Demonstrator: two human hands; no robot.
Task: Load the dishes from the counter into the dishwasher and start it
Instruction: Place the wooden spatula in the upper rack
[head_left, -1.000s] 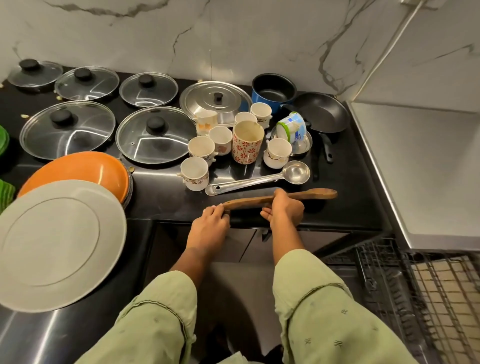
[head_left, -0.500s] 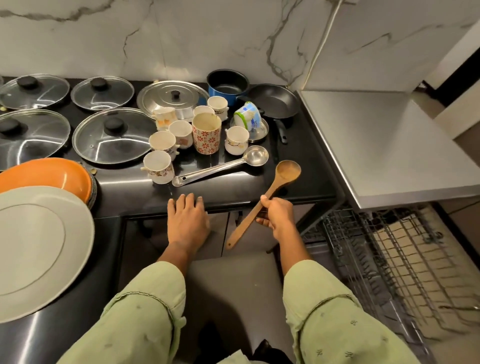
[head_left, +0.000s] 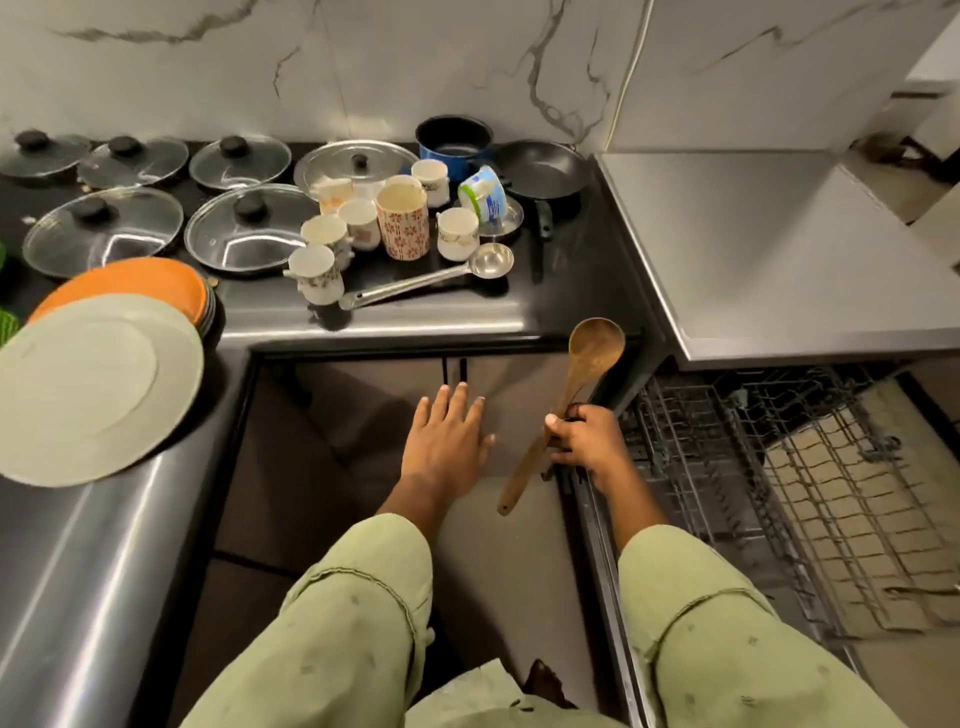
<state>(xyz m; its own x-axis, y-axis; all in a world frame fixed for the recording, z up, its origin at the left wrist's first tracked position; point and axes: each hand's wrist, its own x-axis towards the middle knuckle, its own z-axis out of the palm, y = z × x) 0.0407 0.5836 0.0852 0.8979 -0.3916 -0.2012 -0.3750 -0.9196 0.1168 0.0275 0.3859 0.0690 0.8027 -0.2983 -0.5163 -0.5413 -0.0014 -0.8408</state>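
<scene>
Below the counter (head_left: 395, 325) edge, the right hand (head_left: 587, 447) has its grip closed round the mid-handle of the wooden spoon (head_left: 596, 344), with the oval bowl up and the handle end angled down-left. The left hand (head_left: 447, 441) is flat, fingers straight and spread, holding nothing. The spoon is just left of the wire dishwasher rack (head_left: 779, 467). A steel ladle (head_left: 431, 275) and pale cups (head_left: 457, 234) sit on the glossy black counter.

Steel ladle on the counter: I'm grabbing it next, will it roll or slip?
The steel ladle looks like polished metal, so probably stiff and slick. Its round bowl may let it rock if nudged. Held at the handle's end, it would likely dip bowl-first.
</scene>
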